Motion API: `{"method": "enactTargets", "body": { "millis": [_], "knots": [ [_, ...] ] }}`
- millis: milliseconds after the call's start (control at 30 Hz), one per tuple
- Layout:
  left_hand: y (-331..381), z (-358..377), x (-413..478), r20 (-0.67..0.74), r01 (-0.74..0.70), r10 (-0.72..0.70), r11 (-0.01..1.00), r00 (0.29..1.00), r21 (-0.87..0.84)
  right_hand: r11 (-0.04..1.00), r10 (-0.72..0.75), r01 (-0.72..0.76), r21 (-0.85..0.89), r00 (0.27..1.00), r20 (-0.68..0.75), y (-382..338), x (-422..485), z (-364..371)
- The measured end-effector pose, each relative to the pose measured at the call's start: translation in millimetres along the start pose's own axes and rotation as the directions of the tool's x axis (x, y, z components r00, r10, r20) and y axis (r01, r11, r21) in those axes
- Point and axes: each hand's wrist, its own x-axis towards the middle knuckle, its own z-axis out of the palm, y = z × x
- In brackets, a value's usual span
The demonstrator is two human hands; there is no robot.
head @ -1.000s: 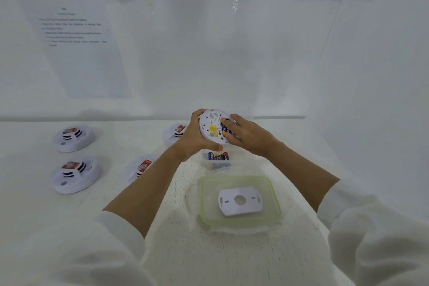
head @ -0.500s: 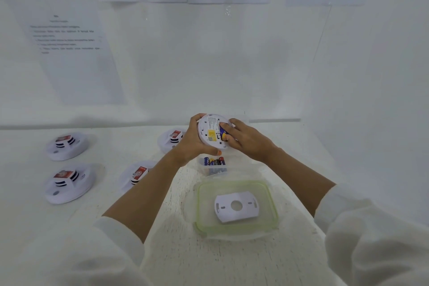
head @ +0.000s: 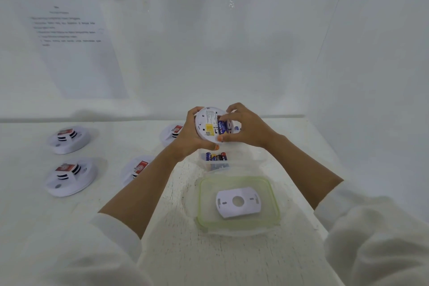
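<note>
Assembly workstation: white booth [head: 232, 58], posted instruction sheets [head: 69, 37], smoke detectors [head: 69, 139] on the bench [head: 176, 251].

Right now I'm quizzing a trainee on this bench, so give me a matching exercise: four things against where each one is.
Things:
1 held detector
2 mounting plate
3 spare batteries
4 blue battery

Places:
A small clear box
B left hand
C green-rimmed tray
D detector's back, under right hand

Pairs: 1-B, 2-C, 3-A, 4-D

White back wall [head: 209, 58] rose behind worn white table [head: 176, 258]. Printed sheets [head: 69, 49] hung on wall. Plain side wall [head: 376, 81] at right. Light soft, even.
</note>
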Motion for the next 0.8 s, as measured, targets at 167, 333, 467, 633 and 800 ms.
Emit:
{"method": "enactTargets", "body": {
  "millis": [167,333,467,633,800],
  "knots": [
    [-0.3,-10.3,-2.6,-0.066,-0.03,0.031,0.999,0.997,0.017,0.955,0.15,-0.076,0.286,0.957,-0.247,0.5,-2.0,-1.4],
    [-0.7,-17.4,-3.7,-0.087,-0.07,0.071,0.997,0.994,0.02,0.857,0.435,-0.48,0.189,0.869,0.236,4.1,-3.0,5.6],
    [0.4,-11.6,-4.1,-0.074,-0.072,0.075,0.996,0.994,0.051,0.878,0.457,-0.475,-0.061,0.792,0.404,2.5,-2.7,26.9],
    [-3.1,-9.8,-5.0,-0.061,-0.072,0.076,0.996,0.995,0.055,0.875,0.457,-0.482,-0.047,0.788,0.412,-5.1,-0.7,16.9],
    [-4.9,-8.6,-2.0,-0.053,-0.087,0.09,0.995,0.995,0.051,0.93,0.313,-0.268,0.251,0.936,-0.159,-22.0,6.6,-3.3]
  ]
}}
